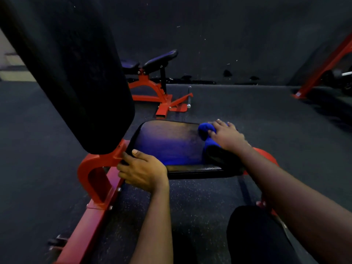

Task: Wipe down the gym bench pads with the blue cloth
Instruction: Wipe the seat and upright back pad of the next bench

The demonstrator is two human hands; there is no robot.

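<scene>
Dark gym floor (pixel 266 111); left hand (pixel 142 171) clamped round seat pad (pixel 171 141), right hand (pixel 227 136) splayed flat on blue cloth (pixel 204 129)

Blue cloth (pixel 204 130): bunched, lying on the far right corner of the black seat pad (pixel 167 143). Back pad (pixel 72 73): black, tilted upright, at seat's left.
</scene>
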